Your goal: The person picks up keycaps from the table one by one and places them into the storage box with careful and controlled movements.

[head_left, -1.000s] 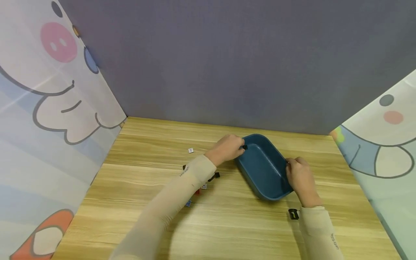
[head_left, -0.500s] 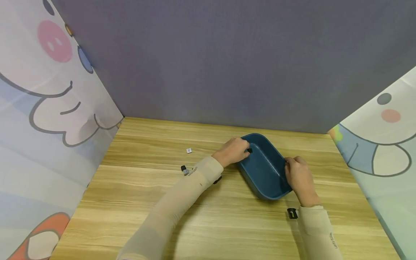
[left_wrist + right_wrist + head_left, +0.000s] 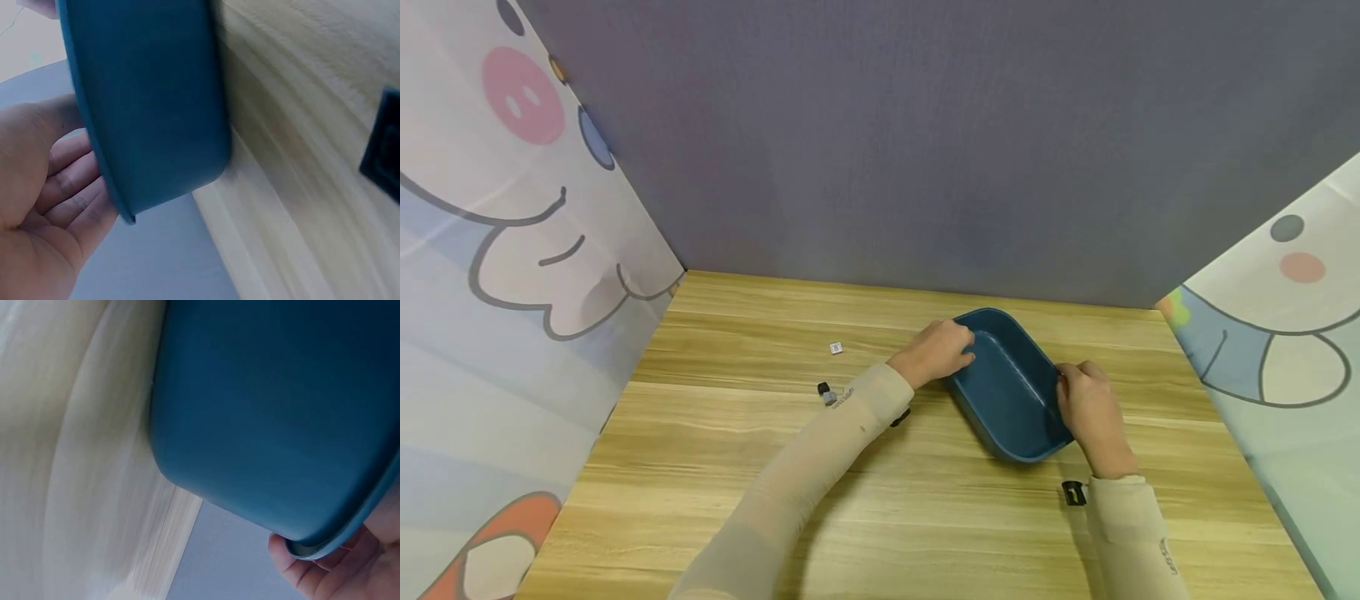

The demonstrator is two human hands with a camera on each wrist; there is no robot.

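Note:
A deep blue plastic bin [image 3: 1011,400] with rounded corners stands on the wooden table. My right hand [image 3: 1086,404] pinches its right rim; in the right wrist view, fingers [image 3: 300,572] wrap under the rim's corner. At the opposite rim is my left hand [image 3: 936,350]. Its thumb and fingers stand apart over the bin, with nothing seen between them. The left wrist view shows these fingers [image 3: 72,181] passing behind the rim, their tips hidden. No small piece can be seen on the visible part of the bin floor.
A small white printed square [image 3: 837,348] lies left of the hands. Nearer is a small black and grey piece [image 3: 827,393], partly beside the left sleeve [image 3: 820,442]. A black tag with a yellow mark [image 3: 1073,493] sits by the right cuff. A grey wall [image 3: 880,167] closes the back.
My left hand has moved slightly right, over the rim. The small black piece at its fingertips has gone from sight. My right hand keeps hold of the bin, which stays put.

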